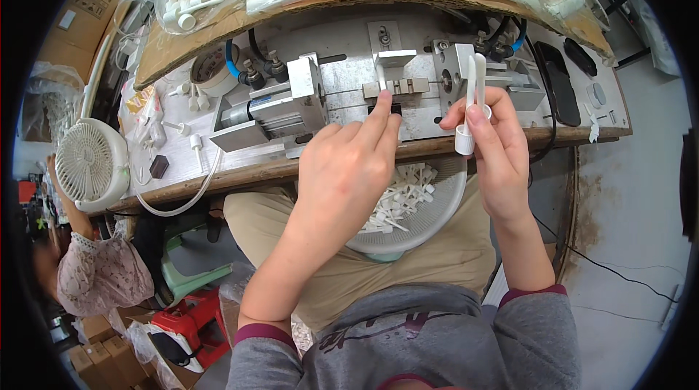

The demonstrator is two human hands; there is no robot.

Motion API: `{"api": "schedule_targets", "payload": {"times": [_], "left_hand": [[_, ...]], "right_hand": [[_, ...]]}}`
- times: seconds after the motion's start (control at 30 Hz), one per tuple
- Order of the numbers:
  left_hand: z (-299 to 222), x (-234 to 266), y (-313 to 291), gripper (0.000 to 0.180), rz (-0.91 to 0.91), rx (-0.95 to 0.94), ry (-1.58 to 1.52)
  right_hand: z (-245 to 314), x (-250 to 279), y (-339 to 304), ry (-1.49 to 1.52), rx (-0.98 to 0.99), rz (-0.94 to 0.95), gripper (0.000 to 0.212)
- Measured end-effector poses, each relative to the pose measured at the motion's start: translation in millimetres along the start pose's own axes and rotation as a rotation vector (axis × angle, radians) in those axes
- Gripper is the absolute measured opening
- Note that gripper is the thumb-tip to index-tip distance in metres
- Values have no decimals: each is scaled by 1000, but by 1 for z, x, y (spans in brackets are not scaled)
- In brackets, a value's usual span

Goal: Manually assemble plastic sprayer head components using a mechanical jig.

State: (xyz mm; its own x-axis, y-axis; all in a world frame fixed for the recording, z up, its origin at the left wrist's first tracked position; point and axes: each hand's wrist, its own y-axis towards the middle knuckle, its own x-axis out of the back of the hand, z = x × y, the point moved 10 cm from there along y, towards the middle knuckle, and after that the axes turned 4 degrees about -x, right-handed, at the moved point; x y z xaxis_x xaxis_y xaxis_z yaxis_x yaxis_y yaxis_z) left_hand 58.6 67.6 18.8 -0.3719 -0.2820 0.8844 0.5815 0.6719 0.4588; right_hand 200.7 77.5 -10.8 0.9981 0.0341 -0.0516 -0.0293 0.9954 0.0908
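Note:
My left hand (346, 168) reaches over the metal fixture, index finger forward and thumb close beside it. Its fingertips close on the near end of a thin white plastic stick (381, 76), which lies at the notched metal block (408, 86). The other fingers are curled. Raised to the right of the fixture, my right hand (502, 150) grips white capped applicators (464, 140) between thumb and fingers. Their flat white stems point up, and one ribbed cap faces down. Below my hands, a pale mesh basket (451, 197) on my lap holds many small white plastic pieces (400, 201).
Metal clamp blocks (309, 88) with blue air hoses flank the fixture. A cardboard shelf (291, 8) overhangs it, bearing white plastic parts. At left are a white fan (91, 164), a tape roll (215, 70) and loose caps; a black phone (557, 84) lies at right. Another person (102, 273) sits left.

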Motion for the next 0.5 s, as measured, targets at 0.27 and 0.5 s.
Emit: {"api": "schedule_targets", "payload": {"times": [0.27,0.5], "left_hand": [[9,1,1,27,7,71,-129],[-13,28,-8,34,-240,37,-531]], "right_hand": [[-11,-3,-7,173,-120,-30,15],[-25,-28,-17,191,-194,-13,14]]}}
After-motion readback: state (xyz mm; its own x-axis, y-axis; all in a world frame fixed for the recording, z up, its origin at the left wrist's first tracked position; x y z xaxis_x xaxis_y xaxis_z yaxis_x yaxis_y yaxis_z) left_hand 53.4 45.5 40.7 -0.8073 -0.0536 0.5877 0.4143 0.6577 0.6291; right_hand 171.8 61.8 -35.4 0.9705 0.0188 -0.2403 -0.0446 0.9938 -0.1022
